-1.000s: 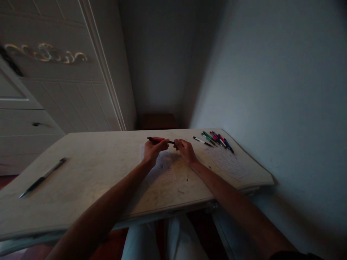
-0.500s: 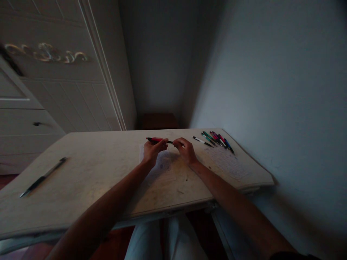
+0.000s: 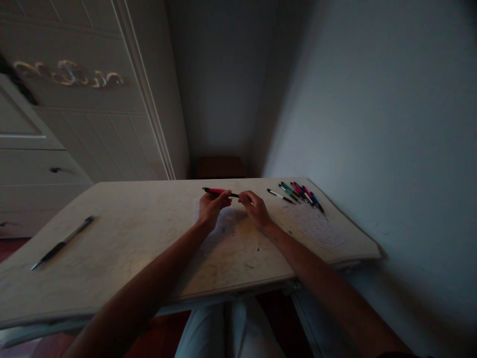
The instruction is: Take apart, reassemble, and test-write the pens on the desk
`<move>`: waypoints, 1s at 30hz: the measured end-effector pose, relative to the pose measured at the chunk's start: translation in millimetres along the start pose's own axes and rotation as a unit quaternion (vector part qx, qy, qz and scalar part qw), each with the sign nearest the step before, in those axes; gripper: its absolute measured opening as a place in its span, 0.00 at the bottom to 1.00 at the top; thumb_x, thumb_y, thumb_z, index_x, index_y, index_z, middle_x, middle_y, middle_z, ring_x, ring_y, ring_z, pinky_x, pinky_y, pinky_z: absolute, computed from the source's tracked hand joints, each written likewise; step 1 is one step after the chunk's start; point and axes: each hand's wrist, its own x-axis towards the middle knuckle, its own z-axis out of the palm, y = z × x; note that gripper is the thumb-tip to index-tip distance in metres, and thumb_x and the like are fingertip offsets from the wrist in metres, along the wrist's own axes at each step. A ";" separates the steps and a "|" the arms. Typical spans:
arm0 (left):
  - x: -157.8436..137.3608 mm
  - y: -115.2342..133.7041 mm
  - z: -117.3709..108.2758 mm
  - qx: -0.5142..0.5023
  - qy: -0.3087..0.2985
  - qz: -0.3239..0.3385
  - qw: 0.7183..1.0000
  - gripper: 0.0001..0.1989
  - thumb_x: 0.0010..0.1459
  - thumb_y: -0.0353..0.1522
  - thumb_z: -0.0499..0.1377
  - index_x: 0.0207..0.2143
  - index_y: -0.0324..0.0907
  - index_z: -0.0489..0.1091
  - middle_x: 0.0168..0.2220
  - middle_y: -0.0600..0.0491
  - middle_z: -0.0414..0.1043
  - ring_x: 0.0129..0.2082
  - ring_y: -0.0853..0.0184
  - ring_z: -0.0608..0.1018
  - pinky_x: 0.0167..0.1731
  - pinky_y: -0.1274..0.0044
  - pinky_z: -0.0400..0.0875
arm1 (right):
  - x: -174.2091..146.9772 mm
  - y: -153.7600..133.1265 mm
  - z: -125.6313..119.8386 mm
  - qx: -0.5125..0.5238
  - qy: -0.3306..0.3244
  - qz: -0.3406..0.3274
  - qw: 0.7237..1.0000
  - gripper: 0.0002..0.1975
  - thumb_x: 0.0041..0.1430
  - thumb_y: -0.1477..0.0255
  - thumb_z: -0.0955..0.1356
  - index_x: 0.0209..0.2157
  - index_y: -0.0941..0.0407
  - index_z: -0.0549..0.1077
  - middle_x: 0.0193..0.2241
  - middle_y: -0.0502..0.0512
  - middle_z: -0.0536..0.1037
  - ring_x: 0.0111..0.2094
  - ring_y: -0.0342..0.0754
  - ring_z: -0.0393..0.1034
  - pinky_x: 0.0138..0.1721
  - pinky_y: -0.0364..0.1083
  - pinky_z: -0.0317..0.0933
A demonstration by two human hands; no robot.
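Above the middle of the table, a red and black pen [image 3: 214, 191] is held level between my two hands. My left hand [image 3: 213, 206] is closed round its red barrel, thumb on top. At the black end, the fingers of my right hand [image 3: 254, 206] pinch the pen's tip part; the very end is hidden by them. Under my left hand lies a sheet of paper [image 3: 223, 238] with faint marks. Beyond my right hand rests a white and black pen [image 3: 280, 196].
Several coloured pens [image 3: 301, 193] lie bunched at the table's far right, beside a written sheet [image 3: 316, 226]. A grey and black pen [image 3: 63, 242] lies at the left on the pale table [image 3: 130, 214]. A wall [image 3: 391, 149] borders the right side, a white cabinet [image 3: 108, 144] the left.
The whole view has shifted slightly, so things appear a little further right. Both hands keep their hold on the red and black pen, with hardly any movement.
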 end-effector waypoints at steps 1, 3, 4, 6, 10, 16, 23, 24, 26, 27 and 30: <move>0.6 -0.4 -0.2 -0.008 -0.011 -0.003 1.000 0.20 0.36 0.39 0.75 0.28 0.36 0.74 0.24 0.53 0.74 0.25 0.68 0.77 0.32 0.73 0.74 | 0.1 0.5 -0.4 0.008 -0.006 0.006 1.000 0.21 0.63 0.51 0.62 0.31 0.55 0.72 0.29 0.54 0.76 0.34 0.48 0.70 0.39 0.46 0.62; 1.1 -0.7 -0.7 -0.021 -0.038 -0.009 0.999 0.20 0.36 0.38 0.75 0.29 0.36 0.75 0.26 0.52 0.76 0.27 0.68 0.78 0.33 0.74 0.74 | 1.1 1.0 -1.7 0.035 -0.009 0.018 0.999 0.23 0.62 0.50 0.62 0.28 0.55 0.71 0.26 0.53 0.73 0.30 0.47 0.68 0.36 0.45 0.62; 1.0 -0.7 -1.0 -0.026 -0.052 -0.011 0.998 0.20 0.36 0.37 0.75 0.30 0.36 0.76 0.28 0.51 0.77 0.28 0.68 0.78 0.34 0.74 0.73 | 1.9 0.9 -2.6 0.051 -0.007 0.024 0.998 0.24 0.61 0.49 0.63 0.26 0.55 0.70 0.24 0.52 0.72 0.28 0.46 0.67 0.34 0.45 0.61; 0.1 -0.6 -1.8 -0.030 -0.078 -0.010 0.996 0.19 0.36 0.35 0.75 0.30 0.36 0.76 0.33 0.48 0.79 0.30 0.69 0.78 0.35 0.75 0.73 | 3.8 0.3 -4.1 0.085 0.002 0.038 0.996 0.25 0.59 0.48 0.64 0.22 0.55 0.68 0.20 0.50 0.68 0.24 0.44 0.63 0.29 0.44 0.58; -3.0 -1.4 -3.4 -0.040 -0.132 -0.008 0.990 0.16 0.35 0.31 0.76 0.28 0.37 0.76 0.40 0.45 0.80 0.38 0.65 0.79 0.41 0.73 0.71 | 6.2 -1.6 -4.6 0.164 0.017 0.111 0.980 0.29 0.56 0.47 0.65 0.13 0.54 0.60 0.11 0.46 0.59 0.16 0.40 0.53 0.22 0.44 0.51; -7.0 0.9 -2.4 -0.064 -0.195 -0.045 0.978 0.19 0.39 0.31 0.75 0.36 0.40 0.77 0.50 0.45 0.76 0.47 0.59 0.78 0.43 0.71 0.70 | 6.9 -3.5 -3.0 0.244 0.034 0.168 0.955 0.31 0.52 0.47 0.68 0.10 0.53 0.56 0.08 0.44 0.54 0.12 0.39 0.48 0.18 0.44 0.45; -5.6 1.3 -2.4 -0.035 -0.152 -0.096 0.983 0.24 0.40 0.42 0.74 0.34 0.38 0.72 0.31 0.52 0.75 0.31 0.67 0.78 0.28 0.78 0.70 | 4.7 -2.6 -3.1 0.136 0.018 0.124 0.983 0.34 0.58 0.45 0.62 0.10 0.55 0.61 0.10 0.48 0.60 0.15 0.40 0.53 0.21 0.44 0.49; -5.2 0.8 -2.4 -0.025 -0.148 -0.095 0.984 0.23 0.40 0.43 0.74 0.31 0.38 0.72 0.28 0.53 0.74 0.29 0.68 0.78 0.25 0.79 0.69 | 3.9 -3.4 -2.8 0.125 0.006 0.119 0.985 0.34 0.59 0.44 0.62 0.11 0.55 0.62 0.11 0.48 0.61 0.16 0.40 0.54 0.22 0.44 0.49; -4.6 0.5 -2.1 -0.005 -0.135 -0.082 0.987 0.22 0.38 0.42 0.75 0.28 0.37 0.71 0.24 0.54 0.72 0.26 0.70 0.76 0.23 0.81 0.67 | 2.4 -5.2 -2.0 0.114 -0.019 0.112 0.987 0.33 0.59 0.44 0.62 0.12 0.55 0.63 0.12 0.48 0.62 0.16 0.41 0.55 0.23 0.44 0.50; -4.4 0.7 -1.8 0.003 -0.127 -0.074 0.989 0.22 0.38 0.41 0.75 0.27 0.37 0.71 0.23 0.54 0.72 0.25 0.70 0.76 0.23 0.81 0.67 | 1.8 -6.0 -1.5 0.112 -0.026 0.107 0.988 0.33 0.59 0.44 0.62 0.12 0.55 0.63 0.12 0.48 0.62 0.17 0.41 0.55 0.24 0.44 0.51; -4.1 1.6 -1.6 0.011 -0.114 -0.054 0.992 0.21 0.35 0.39 0.75 0.26 0.37 0.72 0.24 0.53 0.74 0.26 0.69 0.78 0.27 0.79 0.71 | 1.2 -7.1 -0.2 0.110 -0.033 0.089 0.989 0.32 0.59 0.45 0.62 0.13 0.54 0.61 0.12 0.47 0.61 0.18 0.41 0.56 0.26 0.45 0.53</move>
